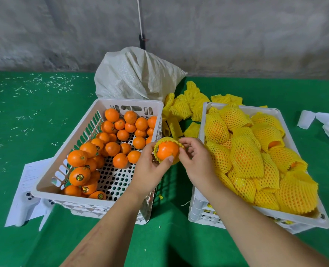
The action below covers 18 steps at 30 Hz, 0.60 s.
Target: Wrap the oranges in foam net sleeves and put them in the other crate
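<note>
I see my left hand (150, 166) gripping the orange (167, 150) above the gap between the crates, my right hand (195, 158) pinching its half-drawn sleeve (168, 140), with the receiving crate (204, 116) just right.

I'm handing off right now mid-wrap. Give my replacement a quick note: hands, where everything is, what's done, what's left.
Left hand holds the orange, partly inside a yellow foam net sleeve.
Right hand pinches the sleeve's edge.
Left crate: many bare oranges remain.
Right crate: piled with wrapped oranges.
Spare sleeves lie between the crates.
Next: finish sleeving this one, put it in the right crate, carry on.
</note>
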Tool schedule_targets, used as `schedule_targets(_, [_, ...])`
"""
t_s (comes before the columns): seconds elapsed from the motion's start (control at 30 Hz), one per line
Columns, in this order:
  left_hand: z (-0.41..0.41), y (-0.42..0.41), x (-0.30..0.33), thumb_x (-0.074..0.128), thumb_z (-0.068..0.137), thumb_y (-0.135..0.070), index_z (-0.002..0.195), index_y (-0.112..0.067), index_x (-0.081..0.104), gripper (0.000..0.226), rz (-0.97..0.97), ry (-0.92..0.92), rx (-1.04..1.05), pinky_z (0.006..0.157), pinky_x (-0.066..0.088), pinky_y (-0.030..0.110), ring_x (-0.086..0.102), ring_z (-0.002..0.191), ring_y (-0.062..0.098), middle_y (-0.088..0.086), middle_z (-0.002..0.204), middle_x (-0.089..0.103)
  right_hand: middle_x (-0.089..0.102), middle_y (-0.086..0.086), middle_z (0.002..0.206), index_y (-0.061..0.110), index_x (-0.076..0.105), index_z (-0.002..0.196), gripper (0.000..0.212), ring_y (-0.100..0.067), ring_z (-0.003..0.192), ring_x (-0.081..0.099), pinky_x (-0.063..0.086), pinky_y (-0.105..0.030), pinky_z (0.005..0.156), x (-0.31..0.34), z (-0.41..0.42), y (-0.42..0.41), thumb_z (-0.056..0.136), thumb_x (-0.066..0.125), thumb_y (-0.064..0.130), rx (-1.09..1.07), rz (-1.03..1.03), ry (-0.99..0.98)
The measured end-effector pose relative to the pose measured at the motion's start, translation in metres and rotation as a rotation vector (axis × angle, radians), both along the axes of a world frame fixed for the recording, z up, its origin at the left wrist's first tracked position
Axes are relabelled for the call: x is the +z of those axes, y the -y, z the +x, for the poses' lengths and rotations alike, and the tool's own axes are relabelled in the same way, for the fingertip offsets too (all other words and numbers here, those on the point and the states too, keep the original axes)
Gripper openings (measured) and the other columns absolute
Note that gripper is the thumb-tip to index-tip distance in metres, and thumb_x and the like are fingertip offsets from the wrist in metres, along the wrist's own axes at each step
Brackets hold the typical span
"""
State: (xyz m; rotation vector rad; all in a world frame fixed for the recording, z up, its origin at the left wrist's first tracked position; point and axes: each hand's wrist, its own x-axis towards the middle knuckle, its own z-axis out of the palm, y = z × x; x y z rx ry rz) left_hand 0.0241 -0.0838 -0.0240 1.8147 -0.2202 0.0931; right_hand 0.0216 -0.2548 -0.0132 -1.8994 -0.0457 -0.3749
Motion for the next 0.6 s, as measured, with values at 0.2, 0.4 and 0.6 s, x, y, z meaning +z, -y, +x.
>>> schedule_targets(0.2, [-0.0013, -0.0013, 0.0017, 0.078, 0.087, -0.055, 0.144, -0.039, 0.048, 0.066, 0.071, 0.093, -0.059, 0.097, 0.058, 0.044, 0.059, 0.128, 0.018, -0.005, 0.141, 0.052, 0.06, 0.006, 0.114, 0.034, 0.063, 0.107, 0.02, -0.015, 0.107, 0.057, 0.052, -0.031, 0.085, 0.004, 0.0016, 0.0009, 0.098, 0.061, 0.016, 0.009, -0.082, -0.051])
schedule_targets(0.4, [0.0024, 0.0027, -0.0007, 0.092, 0.077, -0.047, 0.125, -0.046, 0.046, 0.066, 0.008, 0.073, 0.0, 0.075, 0.061, 0.047, 0.071, 0.098, 0.031, -0.007, 0.125, 0.06, 0.055, 0.006, 0.105, 0.027, 0.062, 0.099, 0.012, -0.001, 0.099, 0.056, 0.044, -0.011, 0.077, 0.0072, -0.0037, 0.0001, 0.092, 0.051, 0.026, 0.021, -0.06, 0.063])
schedule_targets(0.6, [0.0014, -0.0002, -0.0041, 0.089, 0.081, -0.052, 0.127, -0.041, 0.046, 0.063, -0.122, 0.067, 0.045, 0.078, 0.06, 0.032, 0.072, 0.104, 0.017, -0.014, 0.12, 0.063, 0.047, 0.022, 0.115, 0.039, 0.056, 0.121, 0.04, -0.014, 0.116, 0.054, 0.052, -0.032, 0.09, 0.0042, 0.0001, -0.0022, 0.089, 0.058, 0.061, 0.017, -0.093, -0.011])
